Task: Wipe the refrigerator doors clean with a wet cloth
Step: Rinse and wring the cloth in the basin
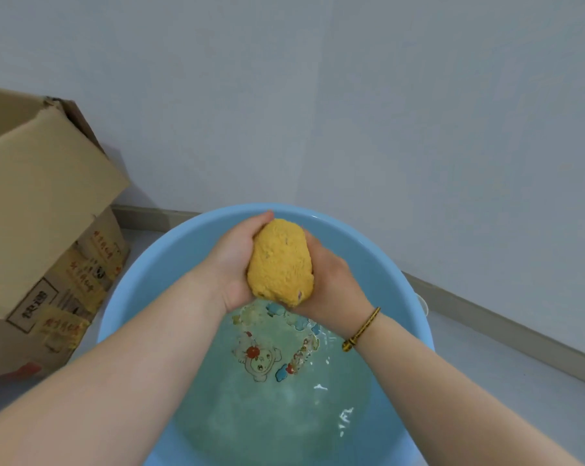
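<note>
A yellow-orange cloth (pixel 281 262) is bunched into a wet lump above a light blue basin (pixel 143 264) that holds water. My left hand (pixel 235 260) grips the lump from the left side. From the right, my right hand (pixel 331 280) wraps around it, with a braided bracelet on that wrist. The cloth hangs just over the water surface. A cartoon print shows through the water on the basin's bottom. No refrigerator is in view.
An open cardboard box (pixel 45 210) with taped sides stands on the floor to the left of the basin. A plain pale wall (pixel 318 95) rises right behind the basin, with a grey baseboard (pixel 506 327) running along the floor to the right.
</note>
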### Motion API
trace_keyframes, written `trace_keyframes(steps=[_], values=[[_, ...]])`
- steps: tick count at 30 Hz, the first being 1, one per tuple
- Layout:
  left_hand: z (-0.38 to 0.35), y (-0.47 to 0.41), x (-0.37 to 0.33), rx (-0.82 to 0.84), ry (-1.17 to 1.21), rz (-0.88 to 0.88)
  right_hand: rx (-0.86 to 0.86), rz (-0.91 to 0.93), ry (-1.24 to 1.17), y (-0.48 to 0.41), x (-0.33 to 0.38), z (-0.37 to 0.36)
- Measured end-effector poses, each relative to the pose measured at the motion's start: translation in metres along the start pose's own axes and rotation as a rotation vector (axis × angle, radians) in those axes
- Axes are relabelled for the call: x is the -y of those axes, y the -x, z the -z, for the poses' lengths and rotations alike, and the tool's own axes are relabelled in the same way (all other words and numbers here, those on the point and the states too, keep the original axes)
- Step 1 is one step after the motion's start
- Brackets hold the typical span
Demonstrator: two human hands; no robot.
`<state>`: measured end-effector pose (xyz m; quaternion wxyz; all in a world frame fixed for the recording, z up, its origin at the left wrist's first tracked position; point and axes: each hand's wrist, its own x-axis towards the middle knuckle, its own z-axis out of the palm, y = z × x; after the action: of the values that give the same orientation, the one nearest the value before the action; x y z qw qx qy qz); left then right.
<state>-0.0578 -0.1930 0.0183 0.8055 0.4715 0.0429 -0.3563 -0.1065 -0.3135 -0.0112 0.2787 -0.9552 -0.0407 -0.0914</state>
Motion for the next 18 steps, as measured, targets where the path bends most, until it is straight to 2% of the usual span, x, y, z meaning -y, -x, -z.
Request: trace_keyframes(steps=[2, 4, 7, 9, 11, 13, 15, 18], values=[[0.014, 0.003, -0.005, 0.069, 0.034, 0.039, -0.281, 0.175, 0.272, -0.012, -0.009, -0.003], [0.027, 0.004, -0.005, 0.113, 0.022, 0.081, -0.482, 0.364, 0.31, -0.016, -0.02, -0.003], [0.035, 0.005, 0.012, 0.168, -0.041, 0.208, -0.597, 0.618, 0.304, -0.019, -0.02, -0.007], [0.036, 0.005, 0.026, 0.386, -0.088, 0.27, -0.548, 0.754, 0.378, -0.02, -0.015, -0.008], [0.042, 0.001, 0.032, 0.714, -0.162, 0.293, -0.443, 0.83, 0.471, -0.021, -0.011, -0.004], [0.049, -0.002, 0.029, 0.944, -0.252, 0.345, -0.396, 0.887, 0.584, -0.023, -0.011, 0.0], [0.048, -0.007, 0.021, 0.899, -0.429, 0.434, -0.301, 0.871, 0.687, -0.022, -0.013, 0.003], [0.041, -0.007, 0.008, 0.644, -0.93, 0.523, -0.126, 0.747, 0.792, -0.021, -0.017, 0.002]])
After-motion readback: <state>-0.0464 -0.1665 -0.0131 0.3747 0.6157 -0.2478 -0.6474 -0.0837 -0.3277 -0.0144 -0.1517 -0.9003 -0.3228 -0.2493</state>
